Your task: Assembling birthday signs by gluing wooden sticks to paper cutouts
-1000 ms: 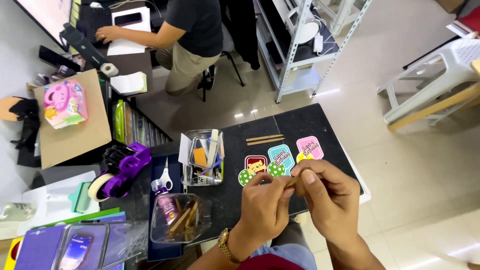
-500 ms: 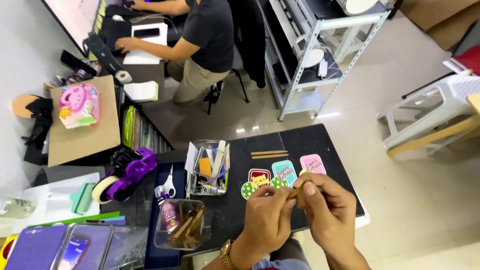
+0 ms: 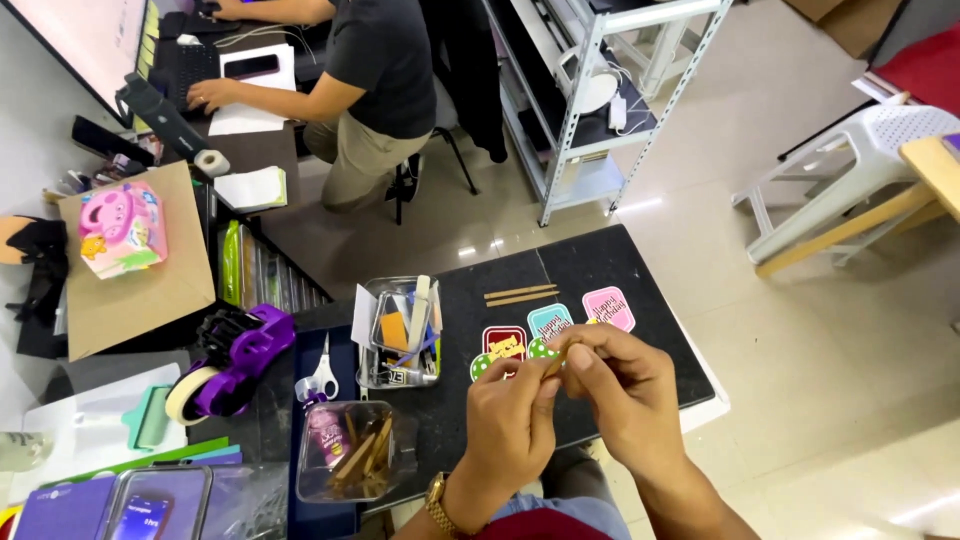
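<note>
Over the near edge of the black desk (image 3: 610, 265), both hands meet above the dark mat. The left hand (image 3: 512, 425) and the right hand (image 3: 622, 395) pinch a thin wooden stick (image 3: 556, 362) between their fingertips, fingers clenched around it, so only a short tan piece shows between them. Just beyond the knuckles, toward the desk's far edge, lie colourful party toppers (image 3: 548, 328): red, teal and pink tags with green dotted discs beside them. Two more sticks (image 3: 520, 294) lie flat near the far edge. To the left stands a clear organiser tray (image 3: 400, 335) of tools, with white-handled scissors (image 3: 320, 375) beside it and a clear tub (image 3: 355, 452) of sticks at the near left corner. A purple tape dispenser (image 3: 235, 360) sits farther left.
</note>
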